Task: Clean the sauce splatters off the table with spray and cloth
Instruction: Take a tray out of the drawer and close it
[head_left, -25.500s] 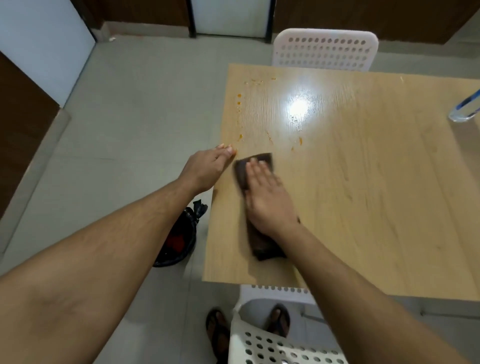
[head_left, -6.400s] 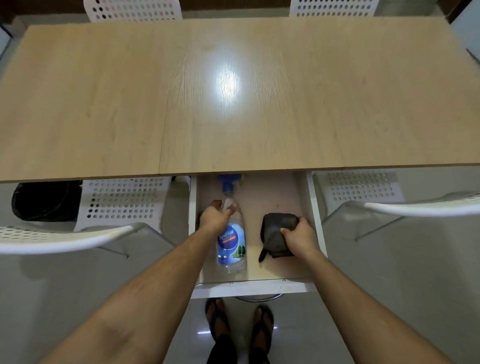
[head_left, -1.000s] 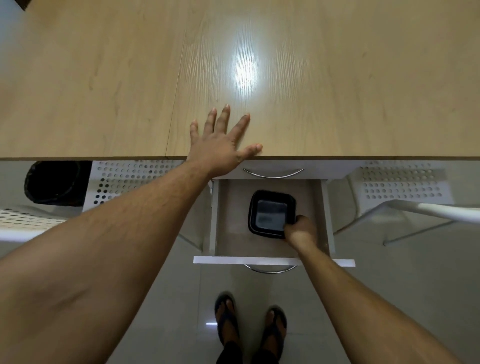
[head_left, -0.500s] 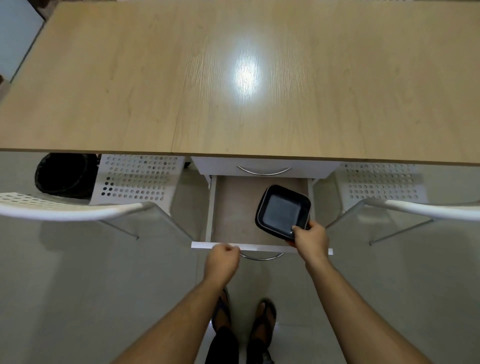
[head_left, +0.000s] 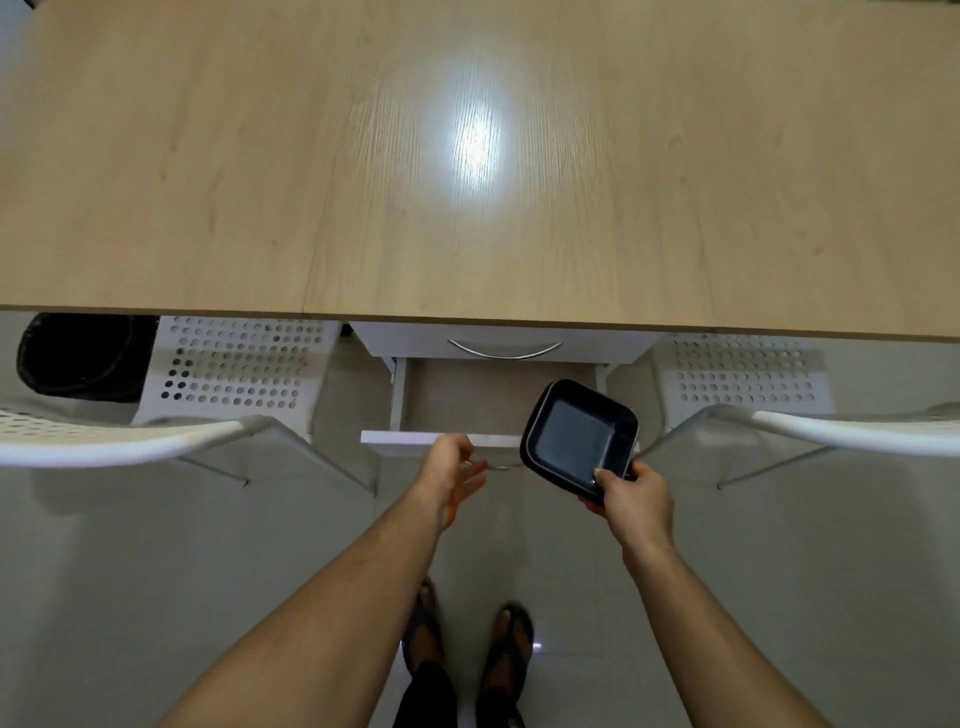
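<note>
The right hand (head_left: 636, 501) pinches the near corner of a black square container (head_left: 579, 434) — thumb on the rim, fingers curled beneath it. The container is held tilted above the right front corner of the open lower drawer (head_left: 467, 402), partly overlapping the drawer's white front panel.

The left hand (head_left: 452, 470) is at the front panel of the same drawer, just left of the container. Its fingers are loosely extended and hold nothing; whether they touch the panel or the handle cannot be determined.

The upper drawer (head_left: 504, 345) is closed beneath the near edge of the table (head_left: 260, 156). The light wood tabletop shows a bright ceiling-light reflection near its centre. The spray and cloth are not in view.

A white perforated chair (head_left: 234, 364) stands on each side of the drawer unit. A black bin (head_left: 78, 356) sits on the floor at far left — partly under the table edge.
</note>
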